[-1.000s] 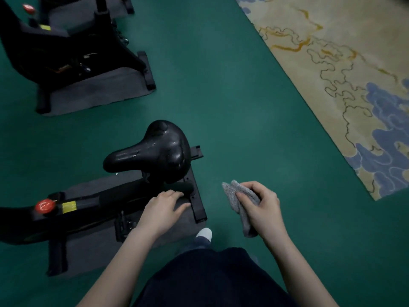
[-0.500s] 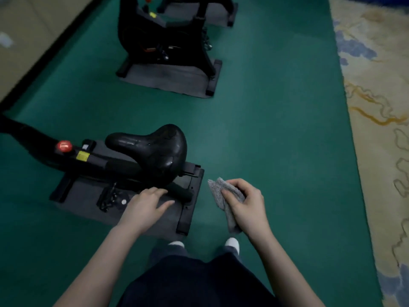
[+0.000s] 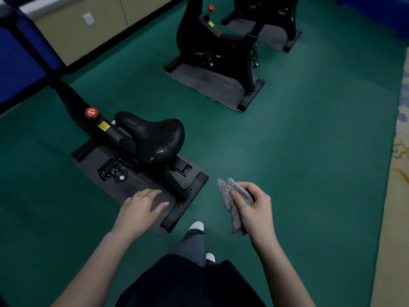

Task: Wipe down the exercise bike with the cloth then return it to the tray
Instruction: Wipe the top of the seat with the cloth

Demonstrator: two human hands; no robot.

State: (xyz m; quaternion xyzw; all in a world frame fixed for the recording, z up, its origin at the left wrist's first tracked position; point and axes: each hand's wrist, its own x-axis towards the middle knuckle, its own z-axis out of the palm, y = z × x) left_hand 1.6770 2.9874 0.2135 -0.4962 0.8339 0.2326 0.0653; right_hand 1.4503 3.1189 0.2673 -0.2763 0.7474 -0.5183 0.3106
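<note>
A black exercise bike with a wide glossy saddle (image 3: 152, 136) and a red knob (image 3: 91, 112) stands at the left on a grey mat (image 3: 124, 185). My right hand (image 3: 254, 209) grips a folded grey cloth (image 3: 232, 202) in the air, to the right of the bike's rear base bar (image 3: 184, 202). My left hand (image 3: 141, 207) hovers with relaxed fingers over the mat's near corner, just left of the seat post. It holds nothing. No tray is in view.
Two more black bikes (image 3: 219, 47) on grey mats stand further back on the green floor (image 3: 309, 151). A patterned rug edge (image 3: 398, 173) runs along the right. A beige wall (image 3: 88, 25) and a blue panel (image 3: 15, 63) lie at the upper left.
My view has swung left and up, so the bike now sits further left and the wall appears. Both hands kept their poses; the cloth stays in my right hand.
</note>
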